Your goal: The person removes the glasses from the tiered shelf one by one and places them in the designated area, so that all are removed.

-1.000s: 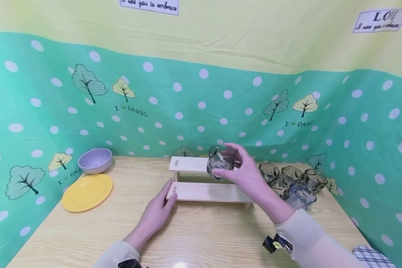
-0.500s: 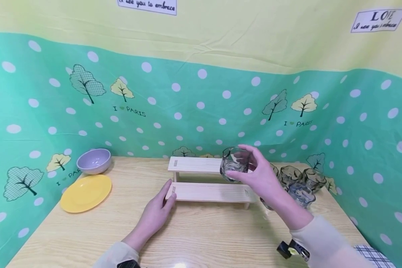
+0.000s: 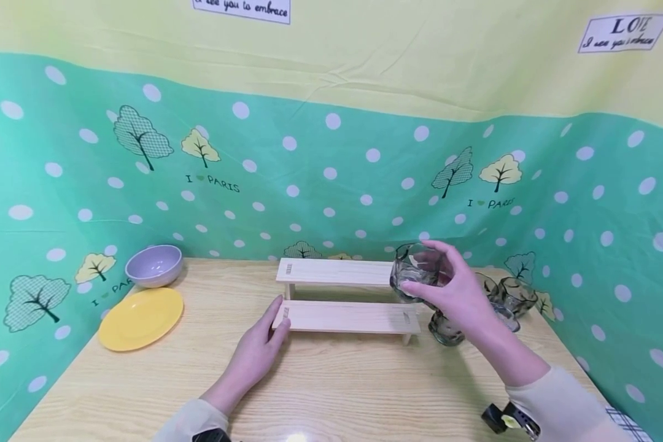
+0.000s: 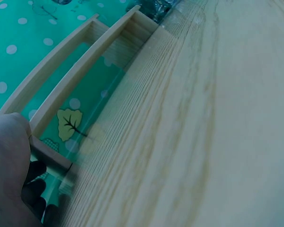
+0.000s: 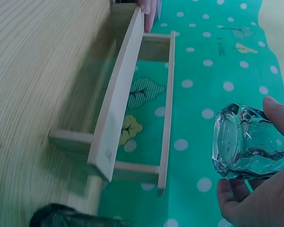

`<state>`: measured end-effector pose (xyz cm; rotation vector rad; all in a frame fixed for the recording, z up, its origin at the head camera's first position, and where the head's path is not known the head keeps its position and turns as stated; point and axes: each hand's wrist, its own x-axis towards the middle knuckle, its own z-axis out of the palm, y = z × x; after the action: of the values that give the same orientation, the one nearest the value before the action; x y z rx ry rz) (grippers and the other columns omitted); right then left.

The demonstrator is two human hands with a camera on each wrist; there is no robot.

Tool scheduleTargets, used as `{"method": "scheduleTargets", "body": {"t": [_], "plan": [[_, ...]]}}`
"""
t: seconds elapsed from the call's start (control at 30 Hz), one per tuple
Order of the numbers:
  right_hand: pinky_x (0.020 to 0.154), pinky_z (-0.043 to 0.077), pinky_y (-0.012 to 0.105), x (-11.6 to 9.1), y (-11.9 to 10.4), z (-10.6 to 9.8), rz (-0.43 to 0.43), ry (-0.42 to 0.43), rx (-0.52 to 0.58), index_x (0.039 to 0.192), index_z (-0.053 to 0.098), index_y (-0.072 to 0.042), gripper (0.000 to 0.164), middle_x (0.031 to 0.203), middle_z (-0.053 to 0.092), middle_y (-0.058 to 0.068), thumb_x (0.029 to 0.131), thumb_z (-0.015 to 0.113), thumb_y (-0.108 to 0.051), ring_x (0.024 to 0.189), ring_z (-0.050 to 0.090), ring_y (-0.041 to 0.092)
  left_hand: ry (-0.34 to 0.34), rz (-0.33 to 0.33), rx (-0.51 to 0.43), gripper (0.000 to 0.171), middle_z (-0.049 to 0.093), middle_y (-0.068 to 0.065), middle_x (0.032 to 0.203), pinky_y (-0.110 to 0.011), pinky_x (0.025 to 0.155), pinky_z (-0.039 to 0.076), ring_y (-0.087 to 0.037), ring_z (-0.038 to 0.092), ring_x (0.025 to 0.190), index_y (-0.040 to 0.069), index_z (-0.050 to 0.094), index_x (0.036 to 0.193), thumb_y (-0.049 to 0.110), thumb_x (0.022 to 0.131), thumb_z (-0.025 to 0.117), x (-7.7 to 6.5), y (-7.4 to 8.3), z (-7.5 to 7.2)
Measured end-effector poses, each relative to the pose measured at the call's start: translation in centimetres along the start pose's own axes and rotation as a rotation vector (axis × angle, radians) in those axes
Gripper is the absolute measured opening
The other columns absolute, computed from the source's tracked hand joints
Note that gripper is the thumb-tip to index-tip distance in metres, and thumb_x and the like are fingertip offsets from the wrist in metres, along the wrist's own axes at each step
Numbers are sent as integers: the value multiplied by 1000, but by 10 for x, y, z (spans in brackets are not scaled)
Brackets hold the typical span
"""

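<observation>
A two-tier wooden rack stands near the back of the table. My left hand grips the left end of its lower tier, thumb at the front corner; in the left wrist view that hand has its fingers at the end piece. My right hand holds a clear, wavy-sided drinking glass between thumb and fingers, raised by the right end of the upper tier. Seen from the right wrist, the glass has its thick base facing the rack. Both tiers bear nothing.
Several smoky glasses stand right of the rack, partly hidden by my right arm; one glass is near the rack's front corner, another glass farther back. A purple bowl and yellow plate sit at left. Patterned cloth walls enclose the table.
My right hand has carried the glass to the right, from over the middle of the upper tier to its right end. The left hand has kept its place on the rack.
</observation>
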<state>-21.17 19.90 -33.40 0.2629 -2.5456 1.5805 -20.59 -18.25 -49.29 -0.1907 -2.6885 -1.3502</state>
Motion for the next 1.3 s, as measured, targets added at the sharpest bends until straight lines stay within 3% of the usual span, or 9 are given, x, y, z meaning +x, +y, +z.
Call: {"method": "scheduleTargets", "body": {"t": [0.17,0.27,0.47,0.8,1.3], "plan": [[109,49,25,-6,5,-13,4,25,-27,169,40,-24,99,149,62,2,89,96,-40,130,60,22,4,10,-4,67,47,-17,169,-59,127,38,-39,46,154,15,34,175,45,118,52,0,-1,1],[100,51,17,-9,8,-22,11,40,-49,170,37,-21,99,151,61,6,92,94,-41,130,60,23,4,15,-11,68,46,-17,170,-59,127,37,-39,46,154,14,34,175,46,118,52,0,-2,1],[94,54,15,-14,19,-38,31,73,-99,171,36,-21,101,151,62,5,91,93,-45,128,61,22,0,9,-16,68,47,-17,169,-59,127,37,-39,46,154,15,33,175,46,118,52,1,-2,1],[89,54,12,-22,35,-62,53,126,-142,172,35,-17,100,152,61,11,93,92,-43,121,61,8,-3,9,-14,68,45,-16,171,-58,128,36,-38,44,156,15,32,176,47,118,51,0,-2,1],[81,61,19,-29,61,-93,119,165,-148,174,28,-13,104,151,57,16,95,91,-37,106,63,-4,-4,5,-16,68,46,-16,170,-59,127,36,-38,45,155,15,33,176,46,118,52,0,-2,0]]}}
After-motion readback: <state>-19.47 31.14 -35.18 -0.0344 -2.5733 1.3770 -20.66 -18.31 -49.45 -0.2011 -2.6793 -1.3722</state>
